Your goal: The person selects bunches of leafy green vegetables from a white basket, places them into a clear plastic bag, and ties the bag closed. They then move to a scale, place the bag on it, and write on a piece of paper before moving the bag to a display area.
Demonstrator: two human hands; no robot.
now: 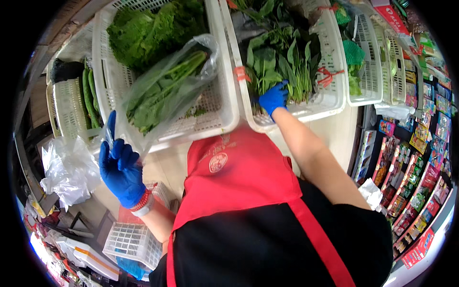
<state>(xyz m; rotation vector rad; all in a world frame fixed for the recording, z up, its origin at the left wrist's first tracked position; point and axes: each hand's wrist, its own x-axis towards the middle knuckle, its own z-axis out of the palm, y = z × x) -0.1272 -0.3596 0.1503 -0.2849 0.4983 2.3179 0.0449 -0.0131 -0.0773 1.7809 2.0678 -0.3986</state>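
My left hand [122, 165], in a blue glove, holds the edge of a clear plastic bag [157, 77] with its index finger stretched out. Inside the bag lies a bunch of leafy greens [161, 95], stems pointing up and right. The bag rests over the left white plastic crate [229, 104], partly across frilly lettuce [140, 39]. My right hand [274, 97], also blue-gloved, reaches into the right white crate [333, 64]. Its fingers touch the lower stems of loose leafy greens [267, 66]; whether they grip any is hidden. More upright green stems [301, 84] stand just right of it.
Crumpled plastic bags [70, 172] hang at the left, below a crate with long green vegetables [89, 93]. Further crates [365, 57] line the right, beside shelves of packaged snacks [412, 179]. Near my left forearm stands a white basket [134, 242] on the floor.
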